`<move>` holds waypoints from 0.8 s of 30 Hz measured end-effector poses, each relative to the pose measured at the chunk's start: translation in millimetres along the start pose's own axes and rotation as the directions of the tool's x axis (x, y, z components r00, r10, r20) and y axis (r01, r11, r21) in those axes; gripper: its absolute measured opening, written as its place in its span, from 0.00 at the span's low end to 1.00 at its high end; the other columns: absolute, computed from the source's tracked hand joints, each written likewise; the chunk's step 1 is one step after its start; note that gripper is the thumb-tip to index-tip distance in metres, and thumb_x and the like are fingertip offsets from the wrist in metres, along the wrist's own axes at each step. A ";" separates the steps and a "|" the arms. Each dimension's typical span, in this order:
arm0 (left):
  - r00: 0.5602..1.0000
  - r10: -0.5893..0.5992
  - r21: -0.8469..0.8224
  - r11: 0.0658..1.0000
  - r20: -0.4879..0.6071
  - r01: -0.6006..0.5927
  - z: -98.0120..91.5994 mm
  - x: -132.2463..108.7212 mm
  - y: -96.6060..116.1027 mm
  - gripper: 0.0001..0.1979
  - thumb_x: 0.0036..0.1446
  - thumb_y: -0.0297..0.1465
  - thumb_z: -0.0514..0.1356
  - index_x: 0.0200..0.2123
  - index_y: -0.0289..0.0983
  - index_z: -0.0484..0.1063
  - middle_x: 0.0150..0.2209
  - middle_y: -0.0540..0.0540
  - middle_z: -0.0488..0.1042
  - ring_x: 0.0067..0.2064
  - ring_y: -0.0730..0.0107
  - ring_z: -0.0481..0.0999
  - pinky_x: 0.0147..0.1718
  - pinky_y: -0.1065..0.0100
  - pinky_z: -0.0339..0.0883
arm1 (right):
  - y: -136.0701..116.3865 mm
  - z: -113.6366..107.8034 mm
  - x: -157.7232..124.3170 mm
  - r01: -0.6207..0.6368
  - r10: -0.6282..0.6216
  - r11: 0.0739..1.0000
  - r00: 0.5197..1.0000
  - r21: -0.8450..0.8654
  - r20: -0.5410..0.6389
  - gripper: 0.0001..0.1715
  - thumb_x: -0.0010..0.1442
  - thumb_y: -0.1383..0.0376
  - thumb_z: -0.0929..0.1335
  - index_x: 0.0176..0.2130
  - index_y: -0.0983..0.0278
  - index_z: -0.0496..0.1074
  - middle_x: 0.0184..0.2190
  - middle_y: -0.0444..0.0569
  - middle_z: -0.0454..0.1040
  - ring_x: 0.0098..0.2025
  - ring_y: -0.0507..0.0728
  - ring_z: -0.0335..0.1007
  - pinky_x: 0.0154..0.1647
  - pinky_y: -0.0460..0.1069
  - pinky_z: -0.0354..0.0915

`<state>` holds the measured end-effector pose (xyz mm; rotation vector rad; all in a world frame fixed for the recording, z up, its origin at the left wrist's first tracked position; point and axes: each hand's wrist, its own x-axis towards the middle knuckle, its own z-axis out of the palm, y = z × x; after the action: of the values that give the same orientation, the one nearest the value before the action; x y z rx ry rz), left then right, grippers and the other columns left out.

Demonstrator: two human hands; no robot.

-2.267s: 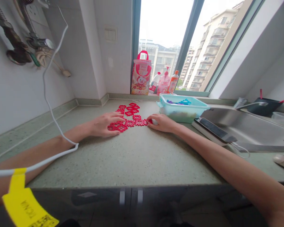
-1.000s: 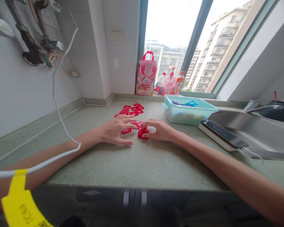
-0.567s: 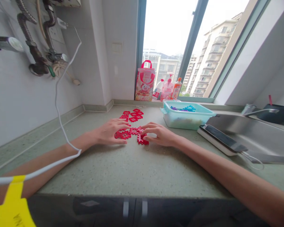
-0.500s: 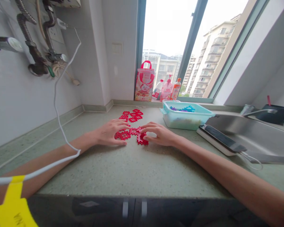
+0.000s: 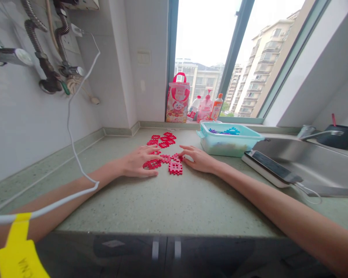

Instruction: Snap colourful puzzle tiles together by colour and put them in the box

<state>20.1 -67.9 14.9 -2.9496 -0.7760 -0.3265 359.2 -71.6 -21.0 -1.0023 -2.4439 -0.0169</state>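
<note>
Several red plastic interlocking building pieces with toothed edges and window-like openings lie on the counter. My left hand point(image 5: 136, 161) rests at the left with its fingers spread, partly covering a group of red pieces point(image 5: 153, 165). From the right, my right hand point(image 5: 199, 159) reaches in with fingers apart, its fingertips at the edge of a small red piece point(image 5: 176, 157). Just in front of that lies a square red window piece point(image 5: 175, 168), clear of both hands. Farther back sits another cluster of red pieces point(image 5: 164, 140).
A light-blue plastic tub point(image 5: 224, 144) holding blue and purple pieces stands behind my right hand. A phone point(image 5: 269, 166) lies on a white block beside the steel sink point(image 5: 316, 170). A white cable point(image 5: 72, 135) hangs across my left forearm. Bottles point(image 5: 205, 109) and a pink bag point(image 5: 178, 102) stand by the window.
My right hand has drawn back from the square window piece, uncovering it, and its fingertips are now at the small piece behind. My left hand stays nearly in place.
</note>
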 end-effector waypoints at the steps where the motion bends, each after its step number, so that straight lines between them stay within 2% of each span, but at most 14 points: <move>1: 1.000 0.000 0.007 1.000 0.009 0.000 0.6 0.7 2.0 0.31 0.63 0.53 0.63 0.65 0.48 0.72 0.72 0.40 0.62 0.74 0.45 0.58 0.71 0.43 0.50 | 0.4 -1.1 0.2 -0.004 0.004 1.000 1.000 0.006 -0.005 0.09 0.68 0.65 0.69 0.47 0.61 0.79 0.67 0.60 0.70 0.66 0.66 0.70 0.66 0.66 0.66; 3: 1.000 0.000 0.021 1.000 0.019 0.000 1.0 1.7 4.7 0.31 0.64 0.53 0.62 0.66 0.48 0.72 0.72 0.41 0.62 0.74 0.45 0.57 0.72 0.43 0.49 | 1.9 -3.0 0.7 -0.012 0.012 0.999 1.000 0.038 0.000 0.08 0.69 0.63 0.69 0.45 0.62 0.78 0.62 0.60 0.75 0.62 0.65 0.73 0.64 0.64 0.68; 6: 1.000 -0.003 0.034 0.999 0.019 0.002 0.4 2.6 6.3 0.32 0.64 0.54 0.62 0.67 0.48 0.71 0.72 0.40 0.62 0.74 0.43 0.56 0.71 0.43 0.49 | 5.6 -5.0 1.6 -0.025 0.023 0.995 0.999 0.101 0.022 0.09 0.69 0.60 0.69 0.44 0.61 0.77 0.50 0.55 0.82 0.52 0.62 0.79 0.56 0.58 0.72; 10: 1.000 -0.005 0.040 0.999 0.030 0.003 -1.2 3.3 7.8 0.33 0.65 0.55 0.59 0.68 0.48 0.69 0.72 0.40 0.63 0.73 0.45 0.59 0.71 0.44 0.49 | 8.4 -7.6 2.2 -0.069 0.072 0.992 0.997 0.101 -0.033 0.11 0.65 0.56 0.73 0.41 0.61 0.78 0.40 0.50 0.83 0.41 0.58 0.80 0.46 0.53 0.72; 14: 0.999 -0.018 0.046 0.999 0.045 0.016 -1.3 3.6 9.0 0.34 0.66 0.56 0.58 0.69 0.47 0.68 0.73 0.39 0.61 0.73 0.46 0.59 0.71 0.45 0.48 | -3.0 -11.3 2.4 -0.060 0.083 0.985 0.987 0.161 -0.139 0.15 0.63 0.54 0.74 0.44 0.62 0.78 0.42 0.51 0.83 0.41 0.57 0.79 0.45 0.53 0.72; 17: 0.998 -0.047 0.036 0.998 0.052 0.045 0.5 3.3 7.0 0.36 0.64 0.57 0.60 0.68 0.45 0.68 0.73 0.38 0.60 0.74 0.45 0.56 0.71 0.44 0.48 | -20.8 -13.9 2.9 0.031 -0.002 0.983 0.987 0.178 -0.160 0.17 0.63 0.54 0.74 0.48 0.61 0.77 0.45 0.51 0.82 0.44 0.57 0.79 0.50 0.54 0.71; 21: 0.998 -0.058 0.007 0.998 0.020 0.058 1.7 2.6 1.7 0.40 0.59 0.59 0.64 0.67 0.43 0.68 0.72 0.37 0.62 0.74 0.44 0.57 0.72 0.44 0.47 | -39.7 -16.1 3.2 0.131 -0.114 0.978 0.987 0.161 -0.115 0.17 0.65 0.54 0.73 0.49 0.60 0.77 0.47 0.52 0.81 0.46 0.58 0.78 0.53 0.54 0.71; 24: 0.999 -0.053 -0.007 0.999 -0.002 0.053 0.0 2.1 -0.2 0.42 0.57 0.59 0.65 0.67 0.44 0.68 0.72 0.37 0.62 0.74 0.43 0.56 0.72 0.44 0.48 | -42.8 -17.2 2.6 0.179 -0.180 0.972 0.984 0.149 -0.010 0.13 0.66 0.55 0.73 0.46 0.60 0.77 0.45 0.52 0.80 0.46 0.59 0.77 0.52 0.54 0.71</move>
<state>21.8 -66.7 15.4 -2.9388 -0.8561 -0.3362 336.9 -104.4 2.6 -0.7150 -2.4894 0.1054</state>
